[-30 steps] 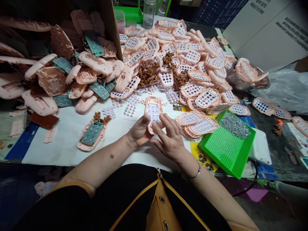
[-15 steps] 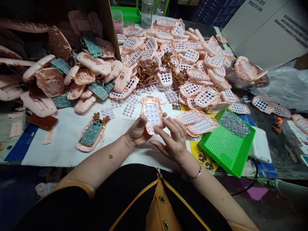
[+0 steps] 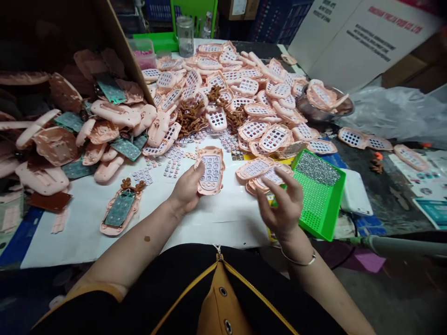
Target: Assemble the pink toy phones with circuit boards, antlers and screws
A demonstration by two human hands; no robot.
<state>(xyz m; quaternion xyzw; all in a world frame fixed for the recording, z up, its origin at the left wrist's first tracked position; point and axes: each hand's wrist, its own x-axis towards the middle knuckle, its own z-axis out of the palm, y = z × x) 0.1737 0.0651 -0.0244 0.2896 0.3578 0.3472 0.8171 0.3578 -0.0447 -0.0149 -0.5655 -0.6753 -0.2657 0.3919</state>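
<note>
My left hand (image 3: 186, 189) holds a pink plastic phone-shaped toy shell (image 3: 210, 171) by its lower left side, with a white keypad of rounded buttons set in it. My right hand (image 3: 282, 201) is raised with its fingers apart and holds nothing. It hangs just right of a small stack of pink keypad shells (image 3: 261, 174) and partly covers the left side of a green perforated tray (image 3: 319, 197). Silvery granules (image 3: 317, 167) lie in the tray's far end.
A large heap of pink shells (image 3: 237, 95) with brown antler-shaped pieces (image 3: 190, 118) lies ahead on the white-covered table (image 3: 209, 228). A cardboard box wall (image 3: 122, 51) stands at left beside pink housings and green circuit boards (image 3: 111, 90). A metal bowl (image 3: 324, 104) holds more shells.
My right hand has left the shell and risen, moving right toward the tray. My left hand still holds the shell. The whole view has shifted as my head turned.
</note>
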